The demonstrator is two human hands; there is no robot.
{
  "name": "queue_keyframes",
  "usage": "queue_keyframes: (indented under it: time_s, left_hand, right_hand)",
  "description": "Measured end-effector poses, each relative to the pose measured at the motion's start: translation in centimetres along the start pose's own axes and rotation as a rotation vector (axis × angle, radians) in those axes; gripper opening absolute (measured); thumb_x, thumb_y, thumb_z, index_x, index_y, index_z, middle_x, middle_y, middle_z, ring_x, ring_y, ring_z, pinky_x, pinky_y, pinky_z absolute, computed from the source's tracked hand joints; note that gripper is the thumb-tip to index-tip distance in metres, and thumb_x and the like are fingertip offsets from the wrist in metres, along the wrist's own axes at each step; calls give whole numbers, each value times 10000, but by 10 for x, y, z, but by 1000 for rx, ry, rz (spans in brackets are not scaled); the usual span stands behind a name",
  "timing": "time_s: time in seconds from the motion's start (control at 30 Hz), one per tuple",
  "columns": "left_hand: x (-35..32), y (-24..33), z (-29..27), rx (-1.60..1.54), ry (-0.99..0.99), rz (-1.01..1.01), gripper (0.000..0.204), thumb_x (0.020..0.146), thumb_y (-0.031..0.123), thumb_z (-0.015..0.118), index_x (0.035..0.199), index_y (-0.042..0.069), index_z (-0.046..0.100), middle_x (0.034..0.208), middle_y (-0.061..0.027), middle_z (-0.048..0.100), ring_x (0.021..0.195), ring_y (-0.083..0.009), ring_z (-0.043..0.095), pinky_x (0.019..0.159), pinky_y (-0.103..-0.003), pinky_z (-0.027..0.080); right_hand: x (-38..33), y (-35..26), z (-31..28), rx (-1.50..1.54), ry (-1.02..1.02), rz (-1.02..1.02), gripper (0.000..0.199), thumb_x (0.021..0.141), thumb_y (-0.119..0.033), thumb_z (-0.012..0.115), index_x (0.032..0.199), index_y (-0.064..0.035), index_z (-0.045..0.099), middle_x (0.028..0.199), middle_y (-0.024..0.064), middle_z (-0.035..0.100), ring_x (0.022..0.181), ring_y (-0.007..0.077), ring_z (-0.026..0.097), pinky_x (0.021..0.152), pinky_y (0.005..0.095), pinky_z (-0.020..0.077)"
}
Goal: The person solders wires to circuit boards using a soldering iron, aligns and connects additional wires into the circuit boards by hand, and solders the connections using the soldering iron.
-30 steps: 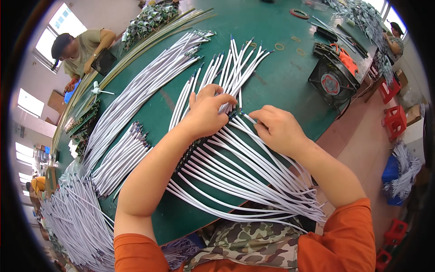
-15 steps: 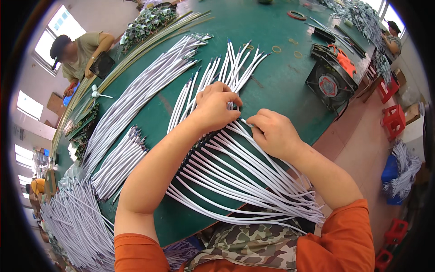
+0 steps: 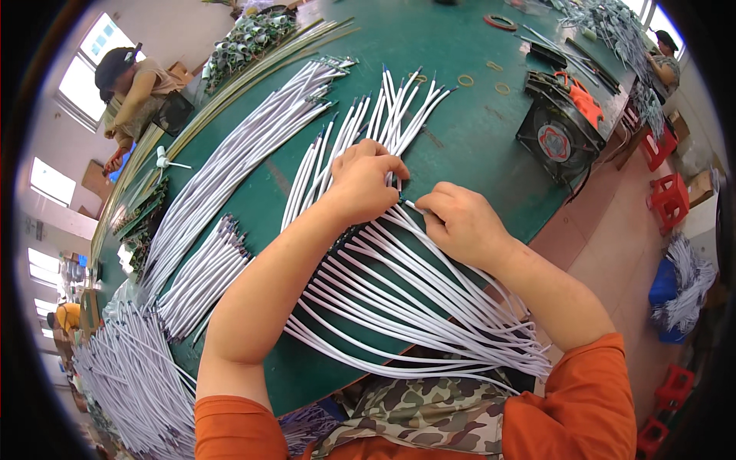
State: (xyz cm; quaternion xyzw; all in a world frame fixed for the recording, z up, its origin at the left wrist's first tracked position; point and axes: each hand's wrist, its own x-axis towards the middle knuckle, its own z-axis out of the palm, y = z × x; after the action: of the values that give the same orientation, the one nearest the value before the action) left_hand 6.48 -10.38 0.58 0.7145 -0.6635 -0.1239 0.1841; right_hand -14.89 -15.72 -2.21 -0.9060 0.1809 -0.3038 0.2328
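A fan of white cables (image 3: 399,303) spreads from a dark strip (image 3: 331,257) that looks like a row of small circuit boards. More white cables (image 3: 418,115) with dark tips reach away from its far side. My left hand (image 3: 364,180) lies over the strip's far end, its thumb and forefinger closed there; the palm hides most of what it grips. Just to the right, my right hand (image 3: 464,222) pinches one white cable (image 3: 412,205) close to its end, which points at the left fingertips.
Bundles of white cables (image 3: 222,161) lie on the green table (image 3: 475,138) to the left, with a shorter bundle (image 3: 207,280) nearer. A black fan (image 3: 556,142) stands at the right edge. Rubber bands (image 3: 465,80) lie beyond my hands. A co-worker (image 3: 134,96) is at the far left.
My two hands keep almost the same place and grip. The co-worker at the far left has leaned and turned the head. The view has shifted very slightly.
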Motion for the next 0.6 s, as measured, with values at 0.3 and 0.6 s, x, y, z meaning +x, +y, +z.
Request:
queue_keyframes:
  time_s: [0.3,0.6]
  left_hand:
    - [-5,-8,-1,-159,3,85,248,824,111,788,1066,163,782,1258,-102,595,1237,-300,540,1068,-397,433]
    - [-3,-32,-14,-387,-10,186,226,921,-19,679,1096,99,758,1278,-79,602,1188,-234,596,986,-337,500]
  right_hand:
    - [0,-6,-6,307,65,259,133,903,-31,661,1015,11,720,889,90,651,703,167,613,665,289,498]
    - [7,-6,8,142,154,100,121,879,-13,660,983,1,721,877,124,652,747,262,643,680,355,517]
